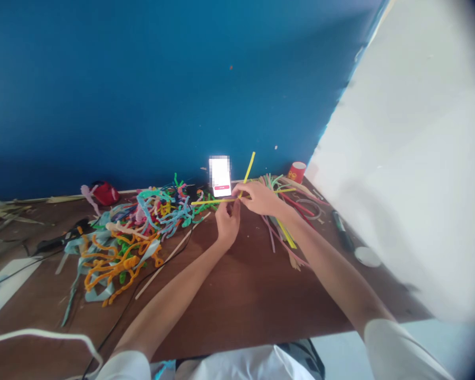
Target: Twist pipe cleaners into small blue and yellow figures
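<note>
My left hand is closed, with its thumb and finger pinching a long yellow strip from below. The strip lies nearly level and sticks out to the left. From above and to the right, my right hand pinches close beside the left fingertips. A second yellow length rises up and away from that pinch. Whether the two lengths are separate or one bent piece, I cannot tell, since my fingers cover where they meet. Just behind my hands stands a lit phone.
Left lies a tangled heap of fuzzy pipe cleaners and ribbon. A bundle of straight coloured strips is under my right forearm. A red cup, a dark marker-like tube and a white disc stand right. A blue wall closes the back.
</note>
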`<state>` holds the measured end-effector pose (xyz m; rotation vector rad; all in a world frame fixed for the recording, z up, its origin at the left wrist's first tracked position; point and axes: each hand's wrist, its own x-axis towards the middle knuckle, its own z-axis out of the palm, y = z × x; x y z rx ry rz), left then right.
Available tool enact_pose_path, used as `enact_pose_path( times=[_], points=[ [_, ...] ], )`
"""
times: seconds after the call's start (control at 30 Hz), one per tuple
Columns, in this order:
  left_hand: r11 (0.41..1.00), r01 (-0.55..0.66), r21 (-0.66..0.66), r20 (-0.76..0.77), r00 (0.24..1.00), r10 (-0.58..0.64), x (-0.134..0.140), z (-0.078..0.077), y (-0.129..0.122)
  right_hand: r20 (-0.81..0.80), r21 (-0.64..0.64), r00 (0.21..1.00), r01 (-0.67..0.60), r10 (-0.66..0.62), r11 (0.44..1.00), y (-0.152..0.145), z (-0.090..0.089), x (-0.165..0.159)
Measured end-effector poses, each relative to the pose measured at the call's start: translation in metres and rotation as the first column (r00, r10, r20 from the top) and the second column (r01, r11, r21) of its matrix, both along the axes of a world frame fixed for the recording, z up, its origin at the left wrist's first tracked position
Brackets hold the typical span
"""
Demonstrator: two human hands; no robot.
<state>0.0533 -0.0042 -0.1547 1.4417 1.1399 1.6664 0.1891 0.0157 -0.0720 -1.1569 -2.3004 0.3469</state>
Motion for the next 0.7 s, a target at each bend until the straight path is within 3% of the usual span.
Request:
enact_pose_path(
  times=[0.23, 0.43, 0.7],
  points=[
    [0.999, 0.035, 0.023, -0.056, 0.998, -0.034, -0.0022, 0.0097, -0.0006, -0.021, -0.014, 0.999, -0.028, 0.027, 1.0, 0.0024, -0.0006, 0.0007],
    [0.998, 0.051, -0.041, -0.007, 0.999, -0.051, -0.0005, 0.0049, 0.0009, -0.026, -0.026, 0.997, 0.067, -0.067, 0.997, 0.0033, -0.0064, 0.0013],
    [0.998, -0.015, -0.057, -0.112, 0.994, 0.009, -0.0036, 0.0078, 0.004, -0.061, 0.046, 0.993, 0.103, -0.101, 0.994, 0.0004, -0.0056, -0.0025]
  ],
)
